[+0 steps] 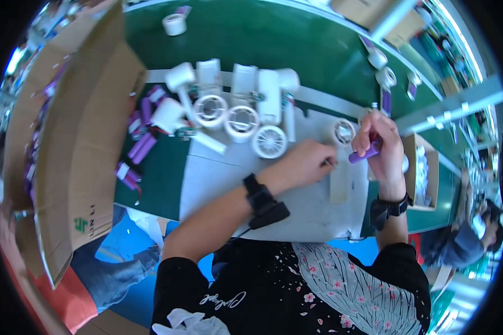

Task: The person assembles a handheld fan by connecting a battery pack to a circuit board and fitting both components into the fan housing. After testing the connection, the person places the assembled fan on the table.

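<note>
My right hand [381, 142] is closed round a purple cylindrical battery [366, 153], its end sticking out toward the left. Beside it, on the grey mat, lies a white handheld fan [338, 181] with its round head [343, 133] away from me. My left hand [303, 163] is closed just left of that fan's handle, fingertips pinched together. Whatever is in those fingertips, if anything, is too small to make out. Farther left on the mat are several white fan pieces, among them a round grille head [269, 142] and an open handle shell [269, 96].
Purple batteries [142, 146] with wires lie left of the mat [218, 178]. A tall cardboard box [98, 139] with more of them stands at the left edge. On the right is a small carton [411, 167] of white parts. Other people sit on both sides.
</note>
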Available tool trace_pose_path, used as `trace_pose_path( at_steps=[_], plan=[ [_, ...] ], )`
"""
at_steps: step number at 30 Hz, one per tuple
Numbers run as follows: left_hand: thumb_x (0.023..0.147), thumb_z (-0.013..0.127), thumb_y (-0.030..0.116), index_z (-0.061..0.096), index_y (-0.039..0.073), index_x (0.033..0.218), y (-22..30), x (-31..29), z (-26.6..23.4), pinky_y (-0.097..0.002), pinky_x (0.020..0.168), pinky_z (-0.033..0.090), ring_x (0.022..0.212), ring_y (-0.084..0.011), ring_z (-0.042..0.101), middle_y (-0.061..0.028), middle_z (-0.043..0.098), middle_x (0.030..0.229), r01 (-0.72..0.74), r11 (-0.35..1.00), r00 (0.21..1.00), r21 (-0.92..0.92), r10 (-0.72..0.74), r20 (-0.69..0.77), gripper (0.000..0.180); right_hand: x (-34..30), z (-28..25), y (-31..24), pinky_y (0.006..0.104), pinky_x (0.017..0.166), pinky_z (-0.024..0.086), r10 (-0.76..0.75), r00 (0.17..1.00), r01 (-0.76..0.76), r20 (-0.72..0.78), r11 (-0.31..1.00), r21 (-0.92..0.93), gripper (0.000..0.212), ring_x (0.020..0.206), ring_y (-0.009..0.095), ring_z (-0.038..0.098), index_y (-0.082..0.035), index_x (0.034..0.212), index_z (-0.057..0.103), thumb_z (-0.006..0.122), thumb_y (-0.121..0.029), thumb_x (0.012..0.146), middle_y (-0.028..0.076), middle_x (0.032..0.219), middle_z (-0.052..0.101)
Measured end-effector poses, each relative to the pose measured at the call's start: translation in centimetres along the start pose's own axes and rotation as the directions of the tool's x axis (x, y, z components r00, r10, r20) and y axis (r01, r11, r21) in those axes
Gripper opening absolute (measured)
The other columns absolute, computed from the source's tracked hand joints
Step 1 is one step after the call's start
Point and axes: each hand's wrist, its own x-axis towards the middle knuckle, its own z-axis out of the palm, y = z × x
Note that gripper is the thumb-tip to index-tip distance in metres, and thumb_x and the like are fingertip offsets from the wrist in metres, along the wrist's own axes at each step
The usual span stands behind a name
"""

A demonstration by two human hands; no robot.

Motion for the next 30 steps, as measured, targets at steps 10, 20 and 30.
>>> trace_pose_path(
  at_steps=[10,20,30],
  plan=[
    [0.077,0.073,0.005,0.063,0.002,0.091,1.1,1.8,-2.3,-0.0338,0.068,0.051,0.075,-0.0261,0.064,-0.0120,0.065,0.083,0.214,0.977,0.973,-0.015,-0.212,0.090,0.017,-3.0,-3.6,4.7,0.0220,0.051,0.036,-0.094,0.994,0.026,-0.050,0.672,-0.740,0.020,0.060,0.005,0.051,-0.003,0.074,0.054,0.073,-0.002,0.080,0.002,0.072,0.056],
    [0.077,0.072,0.003,0.063,0.002,0.094,0.9,2.4,-3.1,-0.0315,0.066,0.050,0.076,-0.0236,0.064,-0.0110,0.065,0.084,0.183,0.983,0.981,0.003,-0.183,0.062,0.019,-1.8,-3.7,6.5,0.0284,0.051,0.043,-0.285,0.933,0.337,0.219,0.480,-0.810,0.025,0.060,0.018,0.054,-0.006,0.072,0.054,0.077,0.001,0.068,0.004,0.079,0.065],
    [0.077,0.070,0.000,0.064,0.001,0.098,2.5,2.5,-3.5,-0.0293,0.068,0.051,0.077,-0.0186,0.064,-0.0088,0.065,0.087,0.489,0.866,0.871,-0.106,-0.480,0.104,0.022,-1.9,-3.6,6.4,0.0335,0.051,0.045,-0.244,0.933,0.344,0.263,0.398,-0.850,0.019,0.061,0.022,0.056,-0.008,0.071,0.058,0.076,-0.004,0.065,0.003,0.066,0.061]
  ],
)
